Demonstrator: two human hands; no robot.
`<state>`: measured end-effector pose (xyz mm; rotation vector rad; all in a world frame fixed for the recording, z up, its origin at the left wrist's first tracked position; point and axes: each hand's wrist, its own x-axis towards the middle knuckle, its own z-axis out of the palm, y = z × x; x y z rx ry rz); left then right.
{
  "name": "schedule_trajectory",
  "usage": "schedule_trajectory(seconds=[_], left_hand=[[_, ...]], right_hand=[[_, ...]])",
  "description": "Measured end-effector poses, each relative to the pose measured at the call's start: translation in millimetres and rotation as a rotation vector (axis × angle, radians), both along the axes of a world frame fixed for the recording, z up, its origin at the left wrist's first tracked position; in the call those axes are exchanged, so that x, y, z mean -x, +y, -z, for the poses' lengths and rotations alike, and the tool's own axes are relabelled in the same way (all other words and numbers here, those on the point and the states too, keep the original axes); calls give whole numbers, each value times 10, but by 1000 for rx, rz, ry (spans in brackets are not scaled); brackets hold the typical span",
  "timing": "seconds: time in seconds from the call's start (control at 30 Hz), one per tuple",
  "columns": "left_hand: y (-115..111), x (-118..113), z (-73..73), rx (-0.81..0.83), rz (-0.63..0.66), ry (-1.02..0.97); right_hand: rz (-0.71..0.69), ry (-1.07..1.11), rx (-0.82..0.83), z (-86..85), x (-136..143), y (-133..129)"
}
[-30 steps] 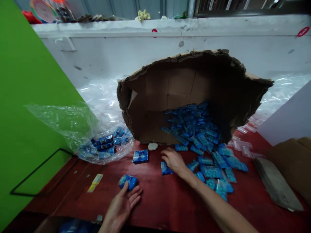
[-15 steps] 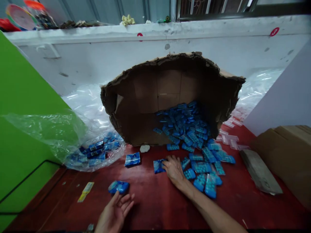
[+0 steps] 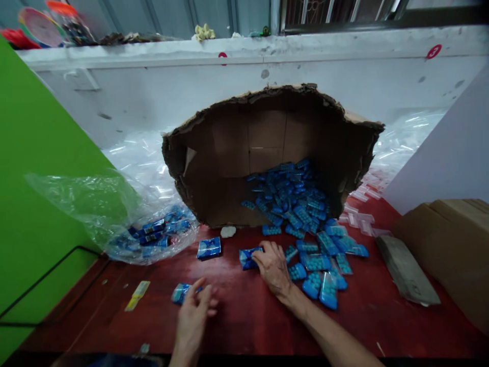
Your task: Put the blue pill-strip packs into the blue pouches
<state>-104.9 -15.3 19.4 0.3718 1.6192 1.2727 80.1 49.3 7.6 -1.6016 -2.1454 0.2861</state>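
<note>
My right hand (image 3: 273, 267) pinches the right edge of a dark blue packet (image 3: 249, 258) on the red table. At the lower left, my left hand (image 3: 196, 311) is over the right end of another blue packet (image 3: 180, 293), its fingers apart and somewhat blurred. A third blue packet (image 3: 209, 247) lies flat between and behind the hands. To the right of my right hand, clear-and-blue packs (image 3: 316, 262) spill out of a torn cardboard box (image 3: 229, 153) lying on its side.
A clear plastic bag (image 3: 153, 257) with several blue packets lies at the left. A yellow strip (image 3: 137, 295) is near it. At the right are a grey flat bundle (image 3: 407, 270), a brown carton (image 3: 451, 244) and clear plastic pieces (image 3: 359, 219).
My left hand has moved up and right and turned over the near packet, palm now down. My right hand has stayed at its packet, which has shifted slightly. The view has shifted a little.
</note>
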Motion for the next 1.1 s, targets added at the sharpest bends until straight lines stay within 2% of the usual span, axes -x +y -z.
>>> schedule_trajectory(seconds=[0.1, 0.2, 0.27, 0.33, 0.4, 0.63, 0.8, 0.87, 1.0, 1.1], left_hand=[[279, -387, 31, -82, 263, -175], [504, -679, 62, -161, 363, -301], [591, -774, 81, -189, 366, -319], [633, -810, 106, -186, 372, -303], [641, -820, 139, -177, 380, -278], [614, -910, 206, -218, 345, -212], [628, -987, 188, -202, 347, -194], [615, -981, 156, -179, 378, -234], [552, -911, 69, -125, 565, -371], [518, -866, 37, -67, 554, -352]], right_hand=[[-79, 145, -66, -57, 12, -88], [-55, 393, -42, -59, -27, -70], [29, 700, 114, -33, -81, -10], [67, 968, 340, 3, -132, 52], [52, 1084, 492, 39, -161, 87], [116, 1073, 489, 184, -88, -2], [203, 973, 396, 279, -39, -48], [195, 924, 386, 253, -75, -52], [86, 816, 411, 79, -335, -43], [-7, 623, 359, -56, -638, -1]])
